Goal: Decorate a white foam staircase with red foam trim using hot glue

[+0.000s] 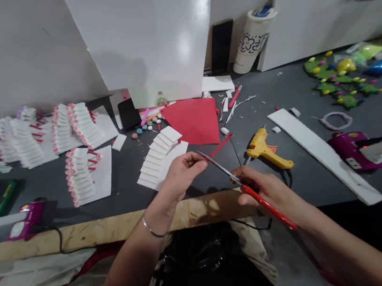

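Observation:
My left hand [187, 169] is closed in a pinch at the near end of a narrow red strip [222, 144], which slants up and right over the dark table. My right hand [262, 182] is wrapped round red-handled scissors [265, 206]. Their blades cross by my left fingertips and the strip's near end; whether they touch the strip I cannot tell. Behind my left hand, white pieces [157, 155] lie overlapped in a fan on a white sheet. A red sheet [198, 120] lies beyond the strip. Right of it rests a yellow glue gun [266, 149].
Fanned white pieces with pink ends [78, 177] lie on cards at the left. A long white foam strip [324, 155] and a purple power socket [359, 150] are at the right. A phone [222, 46] and a white cup [253, 39] stand at the back. A wooden edge [117, 226] runs along the front.

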A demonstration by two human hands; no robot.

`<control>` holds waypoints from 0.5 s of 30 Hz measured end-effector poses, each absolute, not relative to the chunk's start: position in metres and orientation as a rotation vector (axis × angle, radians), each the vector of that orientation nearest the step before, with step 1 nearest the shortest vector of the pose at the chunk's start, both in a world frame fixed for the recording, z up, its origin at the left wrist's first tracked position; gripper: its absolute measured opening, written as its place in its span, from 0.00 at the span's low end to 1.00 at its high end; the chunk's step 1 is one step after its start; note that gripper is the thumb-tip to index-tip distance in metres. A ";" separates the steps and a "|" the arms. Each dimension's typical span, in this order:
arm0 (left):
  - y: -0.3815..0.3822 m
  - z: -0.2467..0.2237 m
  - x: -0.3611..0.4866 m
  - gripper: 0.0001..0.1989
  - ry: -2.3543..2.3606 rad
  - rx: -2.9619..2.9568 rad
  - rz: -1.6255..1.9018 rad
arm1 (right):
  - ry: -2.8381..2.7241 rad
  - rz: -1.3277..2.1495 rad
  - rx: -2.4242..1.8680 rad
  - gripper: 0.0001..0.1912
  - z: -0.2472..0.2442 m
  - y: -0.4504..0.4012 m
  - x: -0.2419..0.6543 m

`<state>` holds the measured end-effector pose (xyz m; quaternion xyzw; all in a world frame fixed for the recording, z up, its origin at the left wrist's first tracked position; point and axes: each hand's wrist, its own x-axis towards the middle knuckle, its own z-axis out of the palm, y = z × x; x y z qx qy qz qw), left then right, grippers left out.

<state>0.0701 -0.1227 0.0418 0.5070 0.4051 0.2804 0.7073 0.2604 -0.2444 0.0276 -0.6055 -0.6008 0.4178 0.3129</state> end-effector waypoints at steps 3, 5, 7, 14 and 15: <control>-0.121 0.039 0.074 0.05 0.890 1.119 0.605 | -1.581 1.071 -1.619 0.38 0.025 -0.245 0.261; -0.120 0.037 0.076 0.06 0.891 1.121 0.589 | -1.580 1.035 -1.651 0.36 0.023 -0.244 0.262; -0.119 0.035 0.077 0.06 0.893 1.123 0.585 | -1.576 0.996 -1.688 0.35 0.020 -0.243 0.264; -0.109 0.034 0.050 0.06 0.969 0.983 0.754 | -1.676 0.618 -1.990 0.27 0.006 -0.233 0.280; -0.108 0.035 0.043 0.06 0.983 0.945 0.809 | -1.714 0.553 -2.042 0.25 0.003 -0.232 0.282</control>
